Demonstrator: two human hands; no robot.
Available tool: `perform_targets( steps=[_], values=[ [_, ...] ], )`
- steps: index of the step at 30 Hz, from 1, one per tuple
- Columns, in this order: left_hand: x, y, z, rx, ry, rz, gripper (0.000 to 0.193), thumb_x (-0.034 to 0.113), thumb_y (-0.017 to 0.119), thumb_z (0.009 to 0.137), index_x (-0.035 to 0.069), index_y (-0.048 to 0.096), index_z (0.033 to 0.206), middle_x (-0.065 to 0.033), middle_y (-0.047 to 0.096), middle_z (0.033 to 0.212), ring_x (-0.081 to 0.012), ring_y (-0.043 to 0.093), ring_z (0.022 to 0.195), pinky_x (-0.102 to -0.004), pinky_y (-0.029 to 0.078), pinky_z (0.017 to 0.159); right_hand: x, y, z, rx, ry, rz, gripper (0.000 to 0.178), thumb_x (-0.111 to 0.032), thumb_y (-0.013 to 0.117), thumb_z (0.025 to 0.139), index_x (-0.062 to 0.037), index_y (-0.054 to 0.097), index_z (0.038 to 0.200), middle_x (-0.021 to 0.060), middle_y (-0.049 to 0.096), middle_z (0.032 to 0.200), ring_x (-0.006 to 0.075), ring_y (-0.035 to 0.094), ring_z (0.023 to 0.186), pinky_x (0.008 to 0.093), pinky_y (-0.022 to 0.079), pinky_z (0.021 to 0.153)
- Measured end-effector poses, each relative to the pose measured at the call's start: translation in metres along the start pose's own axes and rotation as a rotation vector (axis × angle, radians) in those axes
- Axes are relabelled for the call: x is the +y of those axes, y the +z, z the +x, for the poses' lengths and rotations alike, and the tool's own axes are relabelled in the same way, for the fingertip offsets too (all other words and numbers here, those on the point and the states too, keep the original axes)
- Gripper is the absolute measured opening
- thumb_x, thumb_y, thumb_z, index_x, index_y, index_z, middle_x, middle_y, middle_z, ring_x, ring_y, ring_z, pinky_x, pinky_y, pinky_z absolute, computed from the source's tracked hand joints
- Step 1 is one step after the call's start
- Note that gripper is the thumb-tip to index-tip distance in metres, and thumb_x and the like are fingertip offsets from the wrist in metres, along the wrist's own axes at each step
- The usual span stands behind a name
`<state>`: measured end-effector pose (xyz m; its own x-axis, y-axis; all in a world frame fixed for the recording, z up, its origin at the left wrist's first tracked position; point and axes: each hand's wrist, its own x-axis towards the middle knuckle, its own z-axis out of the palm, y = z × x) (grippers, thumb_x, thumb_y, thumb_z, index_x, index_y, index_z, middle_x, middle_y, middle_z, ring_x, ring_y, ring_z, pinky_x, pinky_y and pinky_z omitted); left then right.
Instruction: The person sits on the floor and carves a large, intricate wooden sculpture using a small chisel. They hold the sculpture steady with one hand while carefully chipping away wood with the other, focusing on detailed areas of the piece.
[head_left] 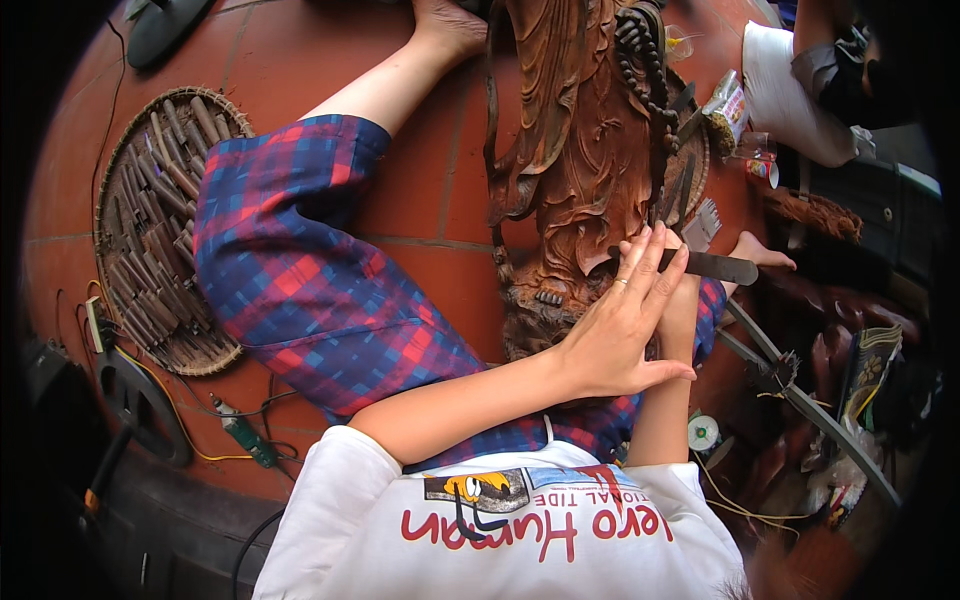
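Observation:
A dark brown carved wooden statue (580, 150) with flowing robe folds and a beaded strand stands or leans between my legs. My left hand (625, 325) reaches across its lower part, fingers stretched out and thumb spread, lying over my right hand. Largely hidden behind those fingers, my right hand (680, 290) is closed around a flat, dark metal tool (725, 268) with a rounded end. The tool sticks out to the right; its other end shows by the carving near my left fingertips. Whether it touches the wood I cannot tell.
At left a round woven basket (240, 118) holds several wooden-handled tools. A green power tool (242, 432) and cables lie below it. Grey metal bars (825, 425), a thread spool (703, 432) and plastic bags are at right. Another person's leg (795, 90) shows at upper right.

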<state>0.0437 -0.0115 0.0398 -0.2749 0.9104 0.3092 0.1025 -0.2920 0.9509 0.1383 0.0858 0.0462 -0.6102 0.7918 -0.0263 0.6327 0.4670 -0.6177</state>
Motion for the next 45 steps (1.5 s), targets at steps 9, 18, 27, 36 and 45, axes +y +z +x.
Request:
perform_targets(
  steps=[9,18,27,36,45],
  values=[
    [-0.001,-0.002,-0.003,-0.021,0.02,-0.006,0.114,0.055,0.077,0.08,-0.002,0.017,0.159,-0.0358,0.01,0.162,-0.0533,0.011,0.151,-0.0566,0.017,0.122,-0.002,0.001,0.002,0.048,0.101,0.193,0.024,-0.008,0.077,0.087,-0.001,0.054,0.087,0.0066,0.062,0.077,0.0173,0.062,0.069,0.0331,0.05,0.06],
    [0.001,-0.009,-0.01,-0.05,0.037,0.006,0.112,0.055,0.077,0.08,-0.004,0.022,0.157,-0.0343,0.011,0.163,-0.0516,0.014,0.151,-0.054,0.019,0.122,-0.005,-0.003,-0.003,0.022,0.067,0.144,0.024,-0.012,0.076,0.086,0.0018,0.057,0.09,0.0107,0.064,0.081,0.021,0.062,0.071,0.036,0.049,0.065],
    [0.048,-0.041,-0.015,-0.094,0.081,-0.085,0.038,0.013,0.074,0.084,-0.003,0.07,0.118,-0.0185,0.068,0.128,-0.0377,0.059,0.127,-0.0478,0.038,0.111,-0.073,-0.042,-0.066,-0.321,-0.065,0.207,0.026,-0.009,0.068,0.07,-0.0059,0.065,0.096,0.0163,0.069,0.089,0.0392,0.067,0.083,0.0483,0.054,0.071],
    [0.058,-0.037,-0.044,0.103,-0.311,-0.202,0.018,0.017,0.056,0.106,0.002,0.064,0.106,-0.0032,0.067,0.074,-0.0049,0.054,0.057,-0.0195,0.042,0.054,0.038,-0.099,-0.144,0.438,0.324,0.52,0.01,-0.007,0.077,0.083,-0.0022,0.074,0.091,0.0079,0.074,0.082,0.0132,0.07,0.075,0.0289,0.055,0.069],
    [0.013,-0.01,-0.061,-0.09,-0.254,0.349,0.019,0.012,0.053,0.106,0.0,0.067,0.105,-0.0019,0.058,0.06,-0.0068,0.053,0.054,-0.0241,0.039,0.053,0.243,-0.017,-0.315,0.414,1.292,-0.118,0.056,-0.027,0.079,0.083,-0.0065,0.058,0.131,0.0223,0.06,0.128,0.0428,0.056,0.123,0.0497,0.046,0.104]
  ],
)
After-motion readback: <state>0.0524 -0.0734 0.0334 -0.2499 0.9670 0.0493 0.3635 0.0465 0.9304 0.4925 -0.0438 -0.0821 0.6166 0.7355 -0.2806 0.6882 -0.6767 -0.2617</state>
